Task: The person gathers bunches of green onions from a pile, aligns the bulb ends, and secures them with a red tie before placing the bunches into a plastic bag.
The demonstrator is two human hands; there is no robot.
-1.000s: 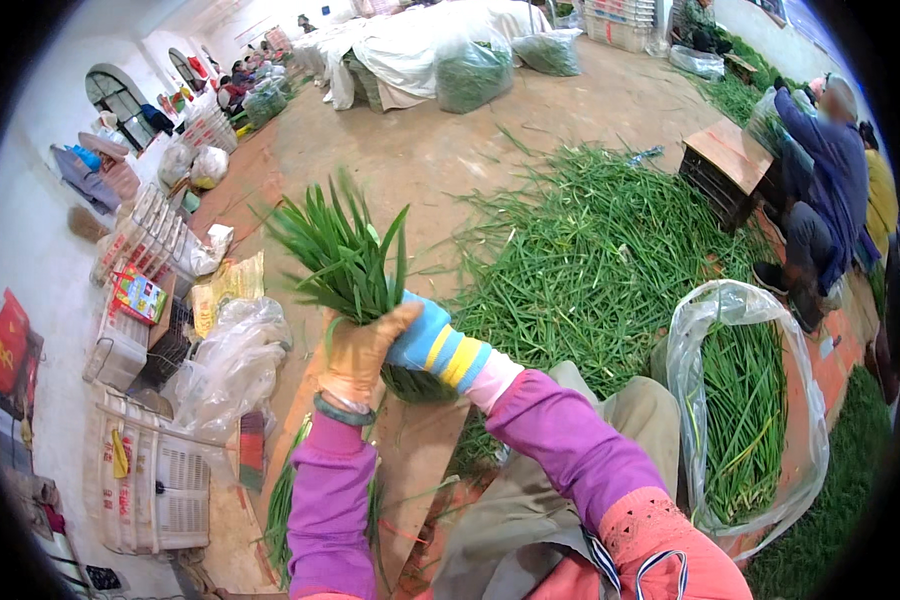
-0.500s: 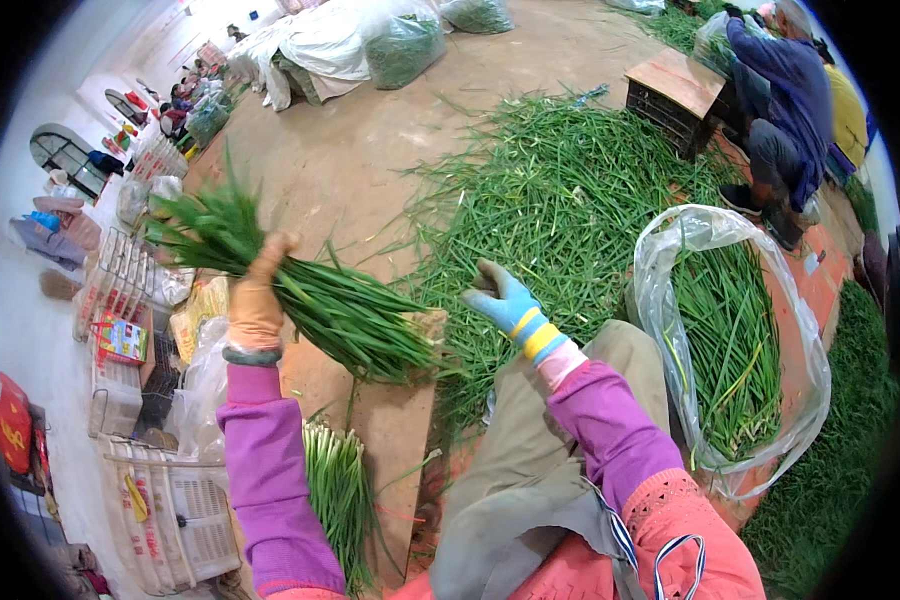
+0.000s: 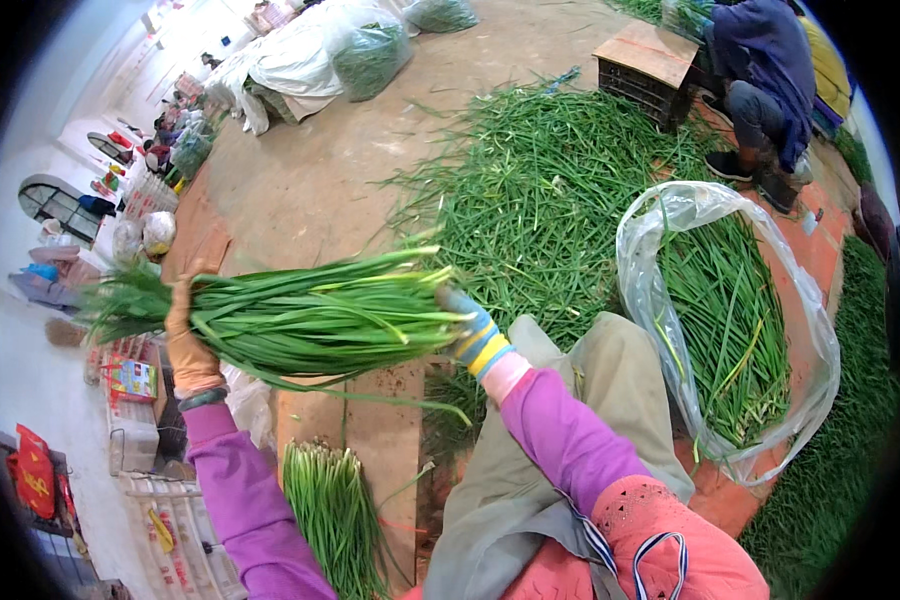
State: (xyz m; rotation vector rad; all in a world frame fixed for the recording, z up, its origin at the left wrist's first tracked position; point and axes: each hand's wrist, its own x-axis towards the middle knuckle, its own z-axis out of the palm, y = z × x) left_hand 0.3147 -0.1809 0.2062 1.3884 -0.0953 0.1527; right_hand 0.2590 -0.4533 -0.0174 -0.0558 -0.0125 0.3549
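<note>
A long bunch of garlic chives [image 3: 320, 315] lies level in the air in front of me, pale cut ends to the right and leafy tips to the left. My left hand [image 3: 188, 335], in an orange-tan glove, is closed around its leafy part. At the cut ends, my right hand [image 3: 470, 330] in a blue glove with a yellow-striped cuff grips the stems; its fingertips are partly hidden by them. One long leaf droops below the bunch. Beneath, another bunch of chives [image 3: 335, 510] rests on a brown board [image 3: 395, 440] beside my left forearm.
Loose chives [image 3: 540, 210] cover the floor ahead. An open clear plastic bag [image 3: 635, 245] holding chives stands right of my knees. A crate with a board on top [image 3: 645, 70] is beyond, near a seated person [image 3: 765, 80]. Pale plastic baskets [image 3: 185, 530] line the left side.
The bunch has swung from slanting to nearly level, its cut ends nearer me. My left hand moved left and lower; my right hand came from empty to the cut ends.
</note>
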